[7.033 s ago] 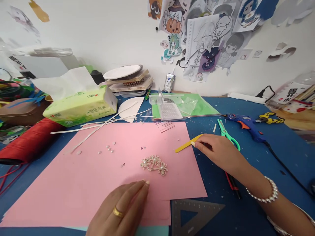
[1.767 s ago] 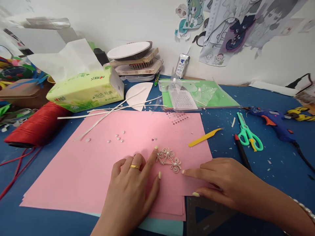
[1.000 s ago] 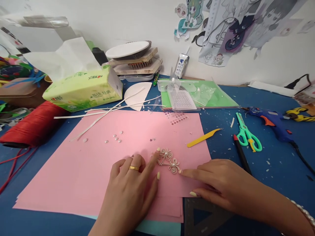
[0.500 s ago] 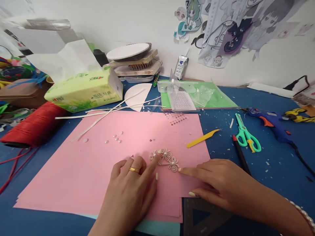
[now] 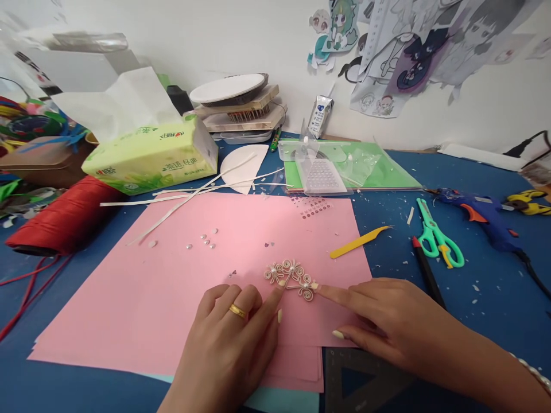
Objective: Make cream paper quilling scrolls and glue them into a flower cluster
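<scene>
A cream quilled-paper ornament (image 5: 291,269) of spirals with three pearl-centred clusters lies on the pink paper (image 5: 142,310). My left hand (image 5: 232,332) rests on the paper below it. Its index fingertip presses the ornament's lower middle, the other fingers are bent, and it grips nothing. From the right, my right hand (image 5: 387,321) reaches in with its index finger stretched to the right-hand cluster and the thumb held apart. Left of the ornament are several loose pearls (image 5: 206,242) and a tiny dark bow-shaped piece (image 5: 233,273).
Yellow tweezers (image 5: 359,242), green scissors (image 5: 437,235), a black pen (image 5: 428,272) and a blue glue gun (image 5: 477,209) lie at the right. White paper strips (image 5: 185,201), a red thread spool (image 5: 64,218) and a tissue pack (image 5: 155,155) are at left. A set square (image 5: 340,396) lies in front.
My left index fingertip has slid down from the ornament's top to its lower middle. My right index fingertip has moved up slightly along the right cluster. The view has shifted a little.
</scene>
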Demonstrator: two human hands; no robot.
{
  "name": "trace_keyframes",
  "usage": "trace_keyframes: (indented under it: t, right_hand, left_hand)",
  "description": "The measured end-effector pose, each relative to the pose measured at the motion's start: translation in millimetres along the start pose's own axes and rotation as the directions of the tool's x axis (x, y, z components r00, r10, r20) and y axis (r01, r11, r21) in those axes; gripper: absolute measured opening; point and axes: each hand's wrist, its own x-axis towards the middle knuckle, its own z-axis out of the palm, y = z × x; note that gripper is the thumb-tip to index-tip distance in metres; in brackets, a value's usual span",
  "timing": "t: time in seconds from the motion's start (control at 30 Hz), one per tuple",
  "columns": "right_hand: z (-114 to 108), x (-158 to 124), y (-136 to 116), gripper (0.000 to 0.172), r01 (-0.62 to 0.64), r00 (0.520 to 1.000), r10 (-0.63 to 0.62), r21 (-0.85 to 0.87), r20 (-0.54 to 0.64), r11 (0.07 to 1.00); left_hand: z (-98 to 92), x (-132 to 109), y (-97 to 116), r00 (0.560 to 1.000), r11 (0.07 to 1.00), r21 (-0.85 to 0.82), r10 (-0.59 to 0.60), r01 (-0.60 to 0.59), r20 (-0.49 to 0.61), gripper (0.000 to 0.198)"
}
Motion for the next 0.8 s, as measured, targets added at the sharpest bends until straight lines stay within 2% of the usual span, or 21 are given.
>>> trace_keyframes:
  t: [0.23,0.47,0.63,0.8]
  right_hand:
    - [-0.8,3.9,-1.1,0.045,-0.001,0.999,0.001,-0.007,0.034,1.0]
    - [-1.1,4.8,-0.9,0.055,0.025,0.999,-0.023,-0.047,0.026,0.999]
    - [1.2,3.3,2.6,0.053,0.036,0.998,-0.033,-0.062,0.047,0.997]
    - [0.9,2.8,2.5,0.056,0.054,0.998,-0.055,-0.085,-0.011,0.995]
  left_hand:
    - [-0.2,1.1,0.1,1.0,1.0,-0.027,0.009,-0.009,-0.017,0.025]
    - [0.6,1.8,0.5,1.0,0.999,-0.043,-0.006,0.007,0.005,0.026]
    - [1.6,2.3,0.3,1.0,0.999,-0.044,-0.012,0.013,0.017,0.026]
    - [1.1,2.1,0.7,1.0,0.999,-0.041,-0.016,0.016,0.011,0.025]
